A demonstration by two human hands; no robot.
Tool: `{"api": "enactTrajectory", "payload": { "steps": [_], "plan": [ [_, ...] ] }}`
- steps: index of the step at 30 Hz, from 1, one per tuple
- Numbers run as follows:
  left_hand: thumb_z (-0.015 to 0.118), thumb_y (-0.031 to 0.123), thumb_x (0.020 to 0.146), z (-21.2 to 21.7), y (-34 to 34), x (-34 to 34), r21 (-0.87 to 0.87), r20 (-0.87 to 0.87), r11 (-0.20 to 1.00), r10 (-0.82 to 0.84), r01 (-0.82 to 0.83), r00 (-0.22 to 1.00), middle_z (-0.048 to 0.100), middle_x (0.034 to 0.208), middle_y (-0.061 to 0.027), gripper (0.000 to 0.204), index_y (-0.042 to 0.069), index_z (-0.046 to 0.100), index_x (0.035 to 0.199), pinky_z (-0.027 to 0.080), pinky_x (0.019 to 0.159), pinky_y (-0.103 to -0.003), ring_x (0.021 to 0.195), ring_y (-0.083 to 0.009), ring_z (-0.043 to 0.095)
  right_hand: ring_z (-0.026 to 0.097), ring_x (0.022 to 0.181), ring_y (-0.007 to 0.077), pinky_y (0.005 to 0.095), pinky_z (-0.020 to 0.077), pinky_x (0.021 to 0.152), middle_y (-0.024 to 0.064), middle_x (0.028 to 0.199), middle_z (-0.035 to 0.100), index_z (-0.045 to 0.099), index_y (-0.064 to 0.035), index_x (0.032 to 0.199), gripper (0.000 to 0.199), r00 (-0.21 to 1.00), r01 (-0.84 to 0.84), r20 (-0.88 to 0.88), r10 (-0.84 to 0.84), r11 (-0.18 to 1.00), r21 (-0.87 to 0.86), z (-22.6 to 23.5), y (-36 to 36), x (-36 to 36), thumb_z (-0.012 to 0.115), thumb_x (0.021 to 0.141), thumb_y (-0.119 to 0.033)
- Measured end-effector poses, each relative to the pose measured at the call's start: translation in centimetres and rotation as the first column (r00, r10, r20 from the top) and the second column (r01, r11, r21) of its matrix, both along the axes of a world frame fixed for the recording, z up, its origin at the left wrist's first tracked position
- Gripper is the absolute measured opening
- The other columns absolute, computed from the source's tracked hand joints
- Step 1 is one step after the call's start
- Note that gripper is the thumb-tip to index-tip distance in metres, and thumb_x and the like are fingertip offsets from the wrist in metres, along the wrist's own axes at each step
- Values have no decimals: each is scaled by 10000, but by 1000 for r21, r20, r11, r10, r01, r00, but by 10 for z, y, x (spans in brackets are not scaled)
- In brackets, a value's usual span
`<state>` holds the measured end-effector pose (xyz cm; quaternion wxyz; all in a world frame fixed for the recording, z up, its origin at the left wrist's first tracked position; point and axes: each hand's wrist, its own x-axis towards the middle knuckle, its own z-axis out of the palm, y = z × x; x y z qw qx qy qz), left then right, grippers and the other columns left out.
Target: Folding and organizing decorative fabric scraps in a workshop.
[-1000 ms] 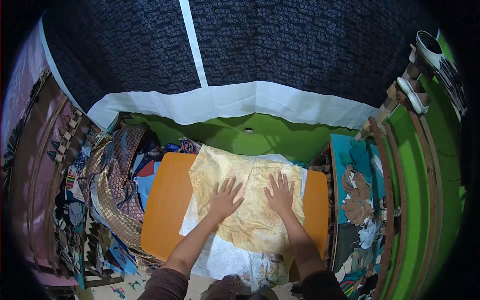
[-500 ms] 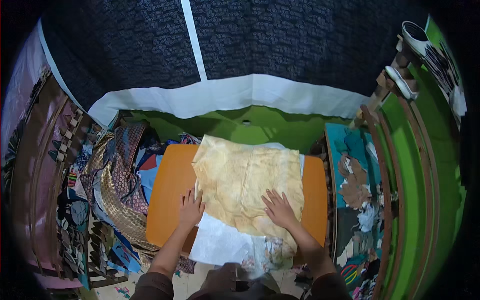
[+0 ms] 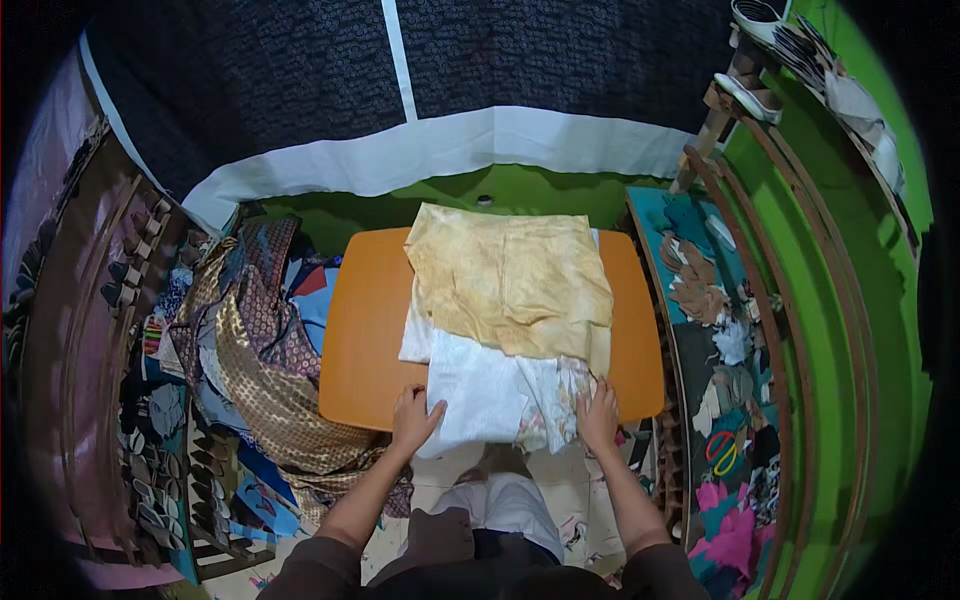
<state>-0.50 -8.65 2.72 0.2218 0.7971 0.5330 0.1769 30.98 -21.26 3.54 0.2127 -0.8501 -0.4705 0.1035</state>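
My two bare hands are at the near edge of an orange surface, well apart, one on each side of the cloths laid over its middle. My left hand (image 3: 412, 425) is open, its thumb spread away from the fingers; the fingertips are at the edge of the surface (image 3: 365, 330), and the thumb reaches the left side of a white cloth (image 3: 470, 390). My right hand (image 3: 598, 415) has its fingers partly bent and close together, touching the right side of a floral cloth (image 3: 548, 400); I cannot tell whether they pinch it. The white and floral cloths lie side by side and hang a little over the near edge. Beyond my hands, a wrinkled yellow cloth (image 3: 510, 280) lies spread over the far part of the white one, its lower edge uneven, clear of my fingers. Bare orange shows to the left and right. To the left is a heap of patterned fabric (image 3: 250, 370), gold and purple. To the right, scissors (image 3: 722, 455) with red and yellow handles lie among scraps, and pink scraps (image 3: 730, 540) lie nearer me. Ahead hangs a dark curtain (image 3: 560, 60) with a white border, in front of a green wall (image 3: 400, 205).
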Motion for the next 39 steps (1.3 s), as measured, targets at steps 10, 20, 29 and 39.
{"api": "enactTrajectory", "payload": {
  "steps": [10, 20, 29, 39],
  "plan": [
    [614, 265, 764, -29, -8, -34, -488, 510, 861, 150, 141, 847, 596, 871, -111, 389, -16, 528, 1019, 433, 697, -306, 761, -201, 557, 455, 1037, 350, 407, 354, 882, 219, 1096, 502, 380, 51, 1218, 735, 942, 307, -87, -324, 937, -168, 3, -12, -28, 625, 694, -403],
    [627, 210, 786, 47, 2, -51, -805, 549, 355, 142, 476, 823, 538, 1115, -80, 478, 8, 452, 1182, 396, 878, -307, 1014, -172, 502, 593, 829, 163, 288, 479, 682, 77, 903, 607, 514, -6, 1070, 285, 81, 118, -994, -78, 991, -69, 49, -31, 7, 564, 811, -114],
    [653, 87, 731, 119, 136, 13, -599, 793, 602, 354, 527, 496, 592, 969, -64, 364, 23, 520, 1063, 454, 800, -315, 897, -181, 569, 579, 927, 247, 383, 459, 846, 150, 1012, 582, 492, 30, 1080, 287, -230, 282, -943, 239, 944, 170, 84, 89, 107, 514, 832, -114],
    [666, 134, 733, 93, 263, 65, -638, 439, 764, 252, 102, 862, 615, 951, -63, 328, -5, 585, 1018, 455, 739, -283, 860, -159, 577, 592, 771, 172, 301, 481, 680, 104, 871, 610, 559, 35, 976, 195, 210, 211, -971, 117, 964, 162, 27, 218, 148, 534, 821, -80]
  ]
}}
